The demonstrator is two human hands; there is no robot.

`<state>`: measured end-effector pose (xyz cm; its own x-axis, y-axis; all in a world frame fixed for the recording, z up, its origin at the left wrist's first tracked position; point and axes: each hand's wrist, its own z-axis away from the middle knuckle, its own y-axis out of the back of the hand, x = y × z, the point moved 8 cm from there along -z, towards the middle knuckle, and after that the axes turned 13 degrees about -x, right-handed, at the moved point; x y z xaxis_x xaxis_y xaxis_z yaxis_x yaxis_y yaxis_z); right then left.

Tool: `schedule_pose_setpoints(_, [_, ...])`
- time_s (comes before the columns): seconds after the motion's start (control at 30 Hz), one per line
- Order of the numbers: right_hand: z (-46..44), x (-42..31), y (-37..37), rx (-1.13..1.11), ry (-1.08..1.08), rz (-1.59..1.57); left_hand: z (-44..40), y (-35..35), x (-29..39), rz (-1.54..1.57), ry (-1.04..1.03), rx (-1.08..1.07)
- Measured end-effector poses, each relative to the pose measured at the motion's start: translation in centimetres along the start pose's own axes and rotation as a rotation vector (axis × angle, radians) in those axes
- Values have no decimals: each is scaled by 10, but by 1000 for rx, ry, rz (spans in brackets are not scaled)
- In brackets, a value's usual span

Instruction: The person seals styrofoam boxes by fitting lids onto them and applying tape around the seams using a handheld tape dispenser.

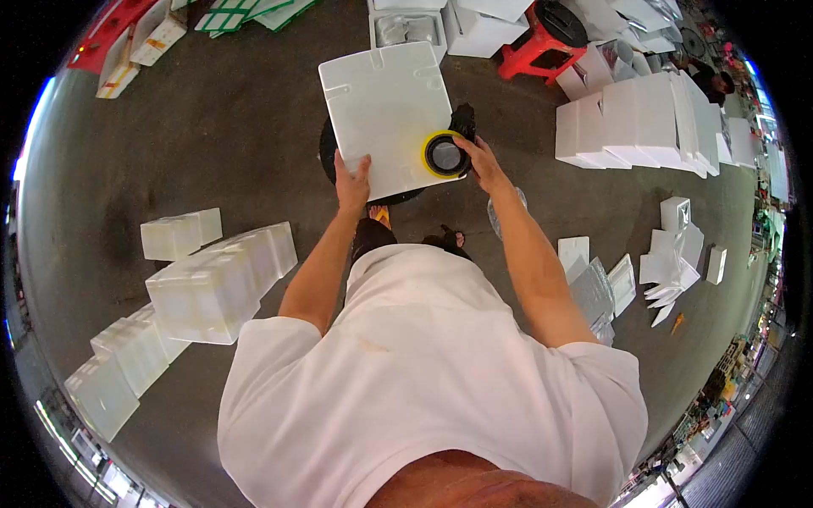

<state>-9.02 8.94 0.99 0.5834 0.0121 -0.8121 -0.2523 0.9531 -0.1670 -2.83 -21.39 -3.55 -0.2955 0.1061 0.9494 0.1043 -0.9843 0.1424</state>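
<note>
In front of me is a white foam box (385, 106), its flat lid facing up, over a round black support (327, 151) that it mostly hides. My left hand (352, 179) grips the near left edge of the box, thumb on the lid and fingers down the side. A tape dispenser (429, 153) with a yellow rim and black parts is in my right hand (483, 164), at the near right corner of the lid. The fingers behind the dispenser are partly hidden.
Taped foam boxes (207, 284) stand in a row on the left. Stacked white boxes (631, 123) are at right, with a red stool (550, 46) behind. Loose foam pieces (673, 258) and clear plastic wrap (593, 292) lie right of me. Green-striped lids (246, 15) lie ahead.
</note>
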Motion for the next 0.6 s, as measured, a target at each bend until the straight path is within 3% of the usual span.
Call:
schedule_pose_setpoints(0.07, [-4, 17, 0, -54, -16, -117, 5, -2, 9, -180, 16, 113])
schedule_pose_setpoints(0.2, [-16, 46, 5, -46, -17, -120, -1, 4, 4, -47, -65, 21])
schedule_pose_setpoints(0.27, [-13, 71, 1, -38, -92, -116, 8, 8, 20, -139, 159, -63])
schedule_pose_setpoints(0.3, [-11, 82, 1, -34, -120, -114, 8, 8, 15, -136, 162, -66])
schedule_pose_setpoints(0.4, [-12, 75, 4, 43, -49, -219, -8, 8, -3, -353, 45, -50])
schedule_pose_setpoints(0.47, [8, 29, -11, -41, -81, -209, -6, 9, -5, -578, -125, 103])
schedule_pose_setpoints(0.5, [15, 15, -11, -23, -72, -226, -5, 7, 6, -585, -138, 81])
schedule_pose_setpoints(0.57, [36, 8, 3, 153, -80, -152, 13, 7, 63, -924, -225, 232])
schedule_pose_setpoints(0.6, [30, 48, 32, 278, 11, -250, 19, 0, 87, -917, -391, 200])
